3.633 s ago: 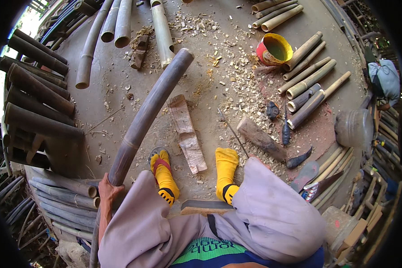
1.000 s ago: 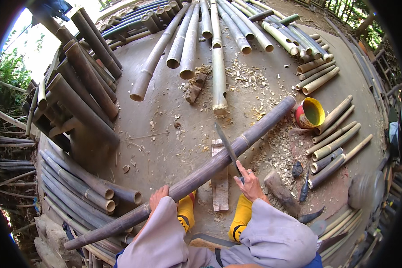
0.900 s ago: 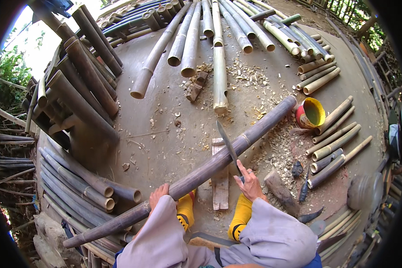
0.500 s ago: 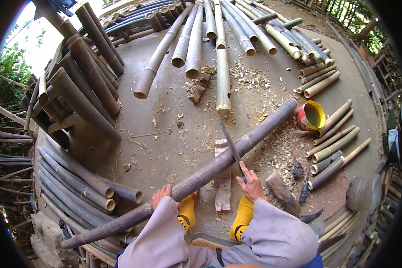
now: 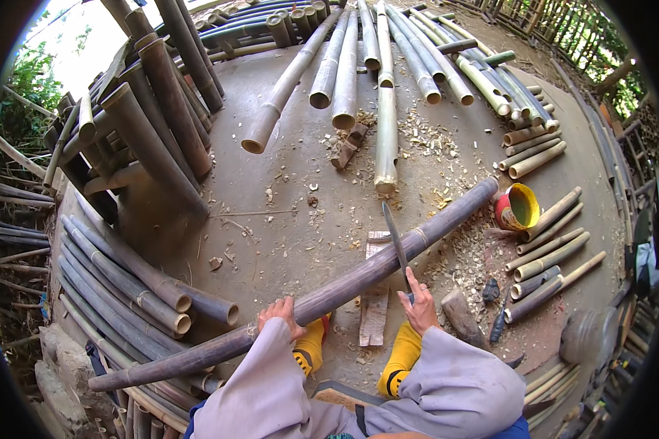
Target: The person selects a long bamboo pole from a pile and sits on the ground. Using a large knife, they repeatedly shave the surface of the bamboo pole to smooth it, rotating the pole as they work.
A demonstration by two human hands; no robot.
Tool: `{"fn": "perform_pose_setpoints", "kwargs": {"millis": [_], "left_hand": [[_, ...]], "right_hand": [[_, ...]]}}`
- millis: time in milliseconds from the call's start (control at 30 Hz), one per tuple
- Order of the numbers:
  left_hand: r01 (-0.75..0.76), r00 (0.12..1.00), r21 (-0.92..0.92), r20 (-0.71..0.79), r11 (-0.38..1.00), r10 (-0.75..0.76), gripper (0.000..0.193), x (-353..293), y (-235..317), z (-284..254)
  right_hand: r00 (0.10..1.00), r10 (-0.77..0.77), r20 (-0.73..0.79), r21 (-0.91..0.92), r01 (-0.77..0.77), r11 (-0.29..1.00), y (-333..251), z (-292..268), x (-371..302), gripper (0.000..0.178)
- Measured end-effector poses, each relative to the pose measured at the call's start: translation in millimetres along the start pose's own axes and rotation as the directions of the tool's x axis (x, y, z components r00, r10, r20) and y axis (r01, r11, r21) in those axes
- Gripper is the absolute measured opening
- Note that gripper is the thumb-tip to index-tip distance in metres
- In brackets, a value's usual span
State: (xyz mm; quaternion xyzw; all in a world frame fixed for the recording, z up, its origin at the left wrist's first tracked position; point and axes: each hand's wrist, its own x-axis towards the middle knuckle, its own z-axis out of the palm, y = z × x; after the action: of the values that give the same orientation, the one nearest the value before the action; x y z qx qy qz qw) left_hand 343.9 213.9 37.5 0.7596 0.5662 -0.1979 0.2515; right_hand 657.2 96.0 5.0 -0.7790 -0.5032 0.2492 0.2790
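A long dark bamboo pole (image 5: 344, 287) lies slantwise in front of me, from the lower left up to the right. My left hand (image 5: 281, 316) grips it from above near its lower part, fingers over the top and close together. In my right hand (image 5: 419, 306) is a long-bladed knife (image 5: 395, 235), its handle mostly hidden by the fingers. The blade points away from me and crosses over the pole, its tip past the far side; whether it touches cannot be made out. Beneath the pole lies a flat, notched wooden block (image 5: 373, 316), between my yellow-covered feet (image 5: 401, 358).
Pale wood chips (image 5: 425, 139) litter the floor. A red bucket with a yellow inside (image 5: 516, 207) stands beyond the pole's right end. Cut bamboo poles (image 5: 344, 95) lie ahead, more (image 5: 132, 282) at the left, shorter pieces (image 5: 553, 256) at the right. Thick bamboo (image 5: 154, 139) leans at far left.
The view has shifted, so the scene sits slightly further right and lower. The pole's near end sits a little higher, and my left fingers lie flatter over it. The knife stays across the pole.
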Motion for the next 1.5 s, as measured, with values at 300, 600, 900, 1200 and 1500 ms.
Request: {"fn": "perform_pose_setpoints", "kwargs": {"millis": [300, 600, 900, 1200, 1500], "left_hand": [[0.023, 0.999, 0.027, 0.024, 0.999, -0.024, 0.071, -1, 4, -6], [-0.047, 0.998, 0.020, -0.039, 0.999, 0.048, 0.072, 0, -4, 4], [-0.034, 0.999, 0.040, -0.021, 0.999, 0.035, 0.071, -1, -1, 2], [-0.011, 1.000, 0.018, 0.010, 1.000, 0.011, 0.072, -2, 2, -3], [-0.028, 1.000, 0.017, 0.002, 0.999, 0.028, 0.071, -4, 1, -5]], "right_hand": [[1.000, -0.010, -0.017, 0.012, 0.010, 1.000, -1, 2, 1, 0.066], [1.000, 0.006, 0.000, 0.009, -0.006, 1.000, 0, 2, 0, 0.065], [1.000, 0.017, -0.015, -0.001, -0.017, 1.000, -1, 1, -4, 0.066], [0.998, 0.055, 0.009, 0.021, -0.055, 0.998, 0, 1, -1, 0.068], [1.000, 0.016, -0.014, -0.024, -0.017, 1.000, -1, 3, -2, 0.067]]}}
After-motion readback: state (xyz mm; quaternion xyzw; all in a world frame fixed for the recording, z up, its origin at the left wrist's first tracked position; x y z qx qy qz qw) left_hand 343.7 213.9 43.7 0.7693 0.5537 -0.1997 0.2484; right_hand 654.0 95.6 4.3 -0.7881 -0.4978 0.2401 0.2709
